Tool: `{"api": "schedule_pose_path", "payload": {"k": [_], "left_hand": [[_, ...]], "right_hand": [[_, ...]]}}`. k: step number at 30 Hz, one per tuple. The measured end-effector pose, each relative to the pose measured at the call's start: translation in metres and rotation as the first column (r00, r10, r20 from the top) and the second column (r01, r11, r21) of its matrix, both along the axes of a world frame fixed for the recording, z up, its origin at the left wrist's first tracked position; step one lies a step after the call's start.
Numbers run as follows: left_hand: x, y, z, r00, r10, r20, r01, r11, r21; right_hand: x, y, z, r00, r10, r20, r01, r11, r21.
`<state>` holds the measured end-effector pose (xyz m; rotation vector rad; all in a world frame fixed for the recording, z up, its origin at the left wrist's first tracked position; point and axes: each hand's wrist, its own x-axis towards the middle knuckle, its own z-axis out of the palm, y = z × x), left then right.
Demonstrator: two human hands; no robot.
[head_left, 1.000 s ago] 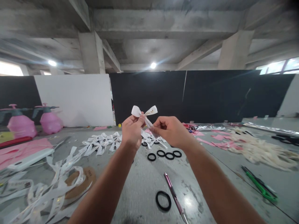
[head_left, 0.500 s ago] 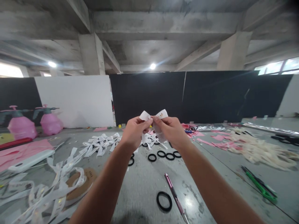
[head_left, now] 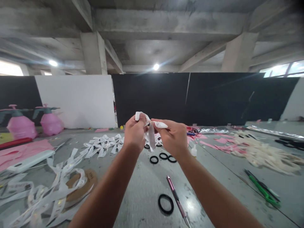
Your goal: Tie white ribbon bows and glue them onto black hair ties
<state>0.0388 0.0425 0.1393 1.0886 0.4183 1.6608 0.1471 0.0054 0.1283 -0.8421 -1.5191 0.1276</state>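
Observation:
A white ribbon bow (head_left: 151, 136) is held up between my two hands, above the grey table, with a tail hanging down from its middle. My left hand (head_left: 136, 129) is closed on the bow's left loop, thumb and fingers pinched. My right hand (head_left: 173, 134) pinches the right loop close to the centre. The fingertips partly hide the knot. Behind and below the hands lie several white ribbon bows (head_left: 104, 144) in a pile. Several black rings (head_left: 154, 159) rest on the table under the hands, and one larger-looking black ring (head_left: 165, 204) lies nearer to me.
A pink craft knife (head_left: 177, 199) lies beside the near ring. Loose white ribbon and a cardboard spool (head_left: 86, 180) are at left, two pink spray bottles (head_left: 21, 126) farther back. Green-handled scissors (head_left: 263, 190), cream elastic bands (head_left: 268, 155) and a small white bottle (head_left: 194, 150) are at right.
Both hands have turned the ribbon and drawn slightly apart, so its loops spread sideways and a tail hangs between them. The small white bottle has come into view beside my right wrist.

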Motion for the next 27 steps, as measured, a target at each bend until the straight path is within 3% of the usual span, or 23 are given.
{"api": "schedule_pose_path", "payload": {"k": [4,7,11,13,15,18,23,27], "left_hand": [[-0.004,-0.002,0.004,0.998,-0.06,0.035,0.058,0.997,0.044],[-0.009,0.0,0.003,0.984,-0.145,-0.107,0.158,0.98,0.122],[-0.013,0.003,-0.002,0.916,-0.154,-0.37,0.241,0.95,0.2],[-0.013,0.004,-0.004,0.918,-0.113,-0.38,0.2,0.959,0.199],[-0.012,0.005,-0.005,0.924,-0.071,-0.376,0.15,0.971,0.185],[-0.014,0.006,-0.005,0.911,-0.023,-0.411,0.114,0.974,0.198],[-0.021,0.002,-0.003,0.85,-0.126,-0.511,0.242,0.956,0.166],[-0.021,0.0,-0.003,0.839,-0.135,-0.527,0.259,0.951,0.167]], "right_hand": [[0.0,-0.004,0.003,1.0,-0.013,0.026,0.012,1.0,0.016],[0.008,-0.004,0.011,1.0,-0.027,0.005,0.027,1.0,-0.001],[0.015,-0.001,0.016,0.988,0.152,-0.032,-0.153,0.988,-0.034],[0.016,0.002,0.016,0.964,0.243,-0.11,-0.253,0.963,-0.092],[0.018,0.005,0.014,0.95,0.248,-0.192,-0.275,0.952,-0.131],[0.022,0.008,0.014,0.972,0.161,-0.171,-0.188,0.97,-0.154],[0.03,0.009,0.018,0.997,-0.055,-0.061,0.047,0.991,-0.121],[0.033,0.009,0.018,0.995,-0.101,-0.023,0.097,0.988,-0.12]]}}
